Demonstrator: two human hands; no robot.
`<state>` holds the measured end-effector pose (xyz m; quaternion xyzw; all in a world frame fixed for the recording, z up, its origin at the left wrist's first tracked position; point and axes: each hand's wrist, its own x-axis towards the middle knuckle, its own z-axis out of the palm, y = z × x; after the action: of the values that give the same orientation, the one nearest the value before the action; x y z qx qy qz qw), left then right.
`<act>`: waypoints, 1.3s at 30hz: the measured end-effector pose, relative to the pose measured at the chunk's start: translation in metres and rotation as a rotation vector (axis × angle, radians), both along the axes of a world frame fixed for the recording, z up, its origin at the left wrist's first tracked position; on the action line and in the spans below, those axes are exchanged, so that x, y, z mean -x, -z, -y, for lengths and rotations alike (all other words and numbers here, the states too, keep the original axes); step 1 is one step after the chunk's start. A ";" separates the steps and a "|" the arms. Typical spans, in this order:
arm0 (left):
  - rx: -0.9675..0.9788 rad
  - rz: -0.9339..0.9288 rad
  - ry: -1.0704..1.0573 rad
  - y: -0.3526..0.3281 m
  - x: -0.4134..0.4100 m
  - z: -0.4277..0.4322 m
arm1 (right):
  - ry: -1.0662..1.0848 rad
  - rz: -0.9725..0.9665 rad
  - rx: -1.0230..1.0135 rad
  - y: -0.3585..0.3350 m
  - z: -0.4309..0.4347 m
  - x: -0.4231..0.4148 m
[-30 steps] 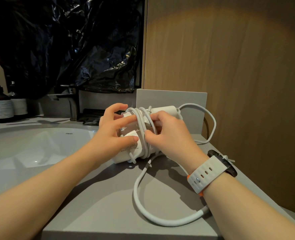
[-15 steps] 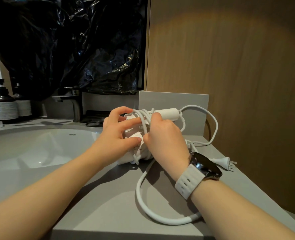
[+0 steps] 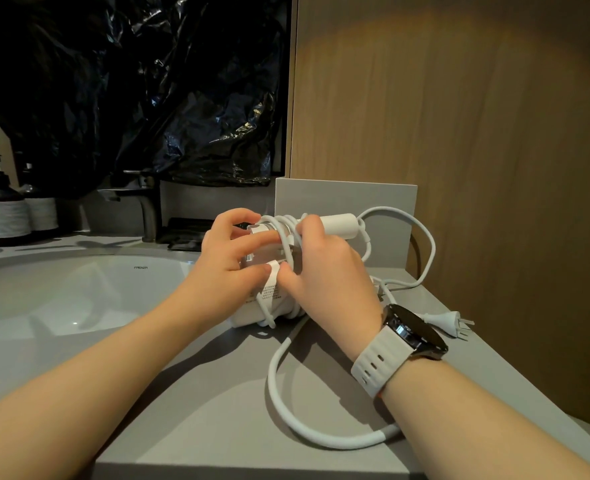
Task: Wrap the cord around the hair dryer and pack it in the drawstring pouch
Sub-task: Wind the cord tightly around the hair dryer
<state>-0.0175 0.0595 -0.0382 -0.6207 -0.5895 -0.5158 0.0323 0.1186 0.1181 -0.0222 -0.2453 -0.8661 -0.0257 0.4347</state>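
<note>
The hair dryer rests on the counter, between the left hand and the right hand. The cord loops on the counter before it, passing under the right wrist; the plug lies to the right. The basin lies left, with the faucet behind it and two bottles at the far left.

White cord-wrapped hair dryer (countertop)

Small brand word on sink basin, seemingly FRENZA, cord tag print illegible
</note>
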 end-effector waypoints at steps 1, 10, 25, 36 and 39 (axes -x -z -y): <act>0.000 0.004 0.001 0.000 0.000 0.000 | 0.019 0.008 -0.051 0.000 -0.003 0.001; -0.009 0.040 0.011 -0.001 -0.002 0.002 | -0.060 0.067 -0.024 -0.004 -0.008 -0.003; -0.049 -0.206 -0.126 0.001 0.003 0.002 | -0.482 -0.254 0.954 -0.011 -0.021 -0.022; 0.057 -0.189 -0.086 0.003 0.004 0.005 | -0.265 -0.226 0.561 0.000 -0.024 -0.013; 0.066 -0.176 -0.082 0.004 0.004 0.005 | -0.199 -0.211 0.507 -0.001 -0.024 -0.016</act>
<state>-0.0218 0.0541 -0.0419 -0.6398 -0.6258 -0.4380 0.0845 0.1350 0.1419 -0.0211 -0.2615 -0.8148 0.2598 0.4475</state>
